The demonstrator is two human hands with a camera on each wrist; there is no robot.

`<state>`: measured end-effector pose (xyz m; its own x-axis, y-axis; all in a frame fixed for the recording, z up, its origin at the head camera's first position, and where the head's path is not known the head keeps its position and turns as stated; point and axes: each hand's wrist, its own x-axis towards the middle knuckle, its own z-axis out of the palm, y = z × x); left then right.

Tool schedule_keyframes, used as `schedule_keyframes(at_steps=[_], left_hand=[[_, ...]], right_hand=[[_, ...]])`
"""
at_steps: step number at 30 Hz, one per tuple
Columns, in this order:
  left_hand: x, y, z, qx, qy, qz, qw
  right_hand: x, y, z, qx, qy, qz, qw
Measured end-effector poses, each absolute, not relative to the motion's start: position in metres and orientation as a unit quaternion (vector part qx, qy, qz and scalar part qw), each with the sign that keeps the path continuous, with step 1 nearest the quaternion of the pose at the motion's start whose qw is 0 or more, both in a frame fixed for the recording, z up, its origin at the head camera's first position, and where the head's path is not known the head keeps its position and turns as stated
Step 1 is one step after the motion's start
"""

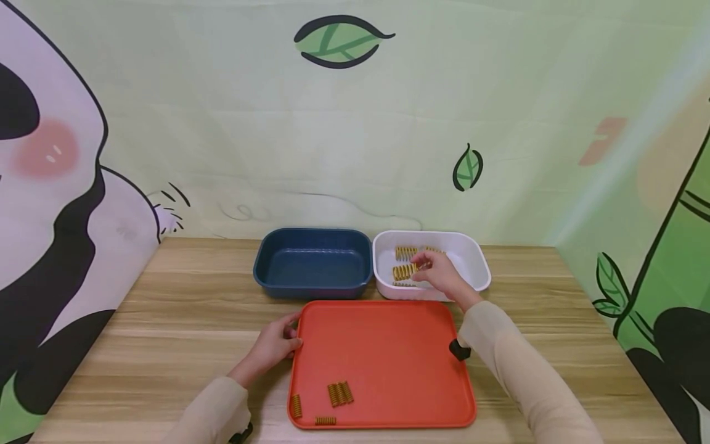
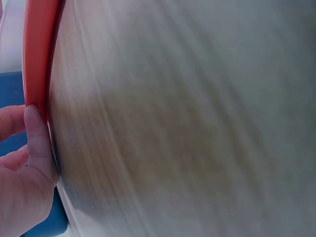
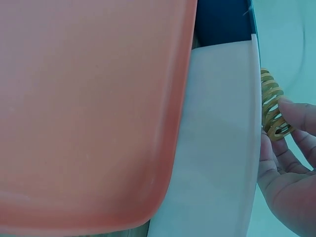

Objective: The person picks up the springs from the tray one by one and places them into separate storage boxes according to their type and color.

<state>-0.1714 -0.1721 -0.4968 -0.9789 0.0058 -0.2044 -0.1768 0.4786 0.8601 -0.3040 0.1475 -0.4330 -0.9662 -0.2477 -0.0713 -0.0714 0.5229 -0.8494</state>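
My right hand [image 1: 440, 274] is over the white bin [image 1: 471, 262], pinching a gold coil spring [image 3: 274, 106] between thumb and fingers. More gold springs [image 1: 407, 253] lie inside that bin, partly hidden by the hand. My left hand [image 1: 274, 341] grips the left rim of the orange-red tray [image 1: 388, 357] near its far corner; in the left wrist view its thumb and a finger meet at the tray edge [image 2: 37, 59]. On the tray's near left part lie several springs: a side-by-side group [image 1: 340, 393], one by the left rim [image 1: 296, 406] and one along the near rim [image 1: 325, 420].
A dark blue bin [image 1: 313, 262] stands left of the white one, touching or nearly so, behind the tray. All rest on a wood-grain table [image 1: 183, 296]. A printed cloth backdrop [image 1: 249, 123] with leaves rises behind the table, and a thin cord shows against it.
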Motion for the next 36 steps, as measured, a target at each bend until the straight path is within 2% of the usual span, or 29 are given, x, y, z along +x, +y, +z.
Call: schedule_keyframes(at_steps=[36], left_hand=[[-0.17,-0.171,-0.495,-0.056,0.852,0.512,0.093]], right_hand=[[-0.327,0.152,-0.446,-0.058,0.878,-0.462,0.107]])
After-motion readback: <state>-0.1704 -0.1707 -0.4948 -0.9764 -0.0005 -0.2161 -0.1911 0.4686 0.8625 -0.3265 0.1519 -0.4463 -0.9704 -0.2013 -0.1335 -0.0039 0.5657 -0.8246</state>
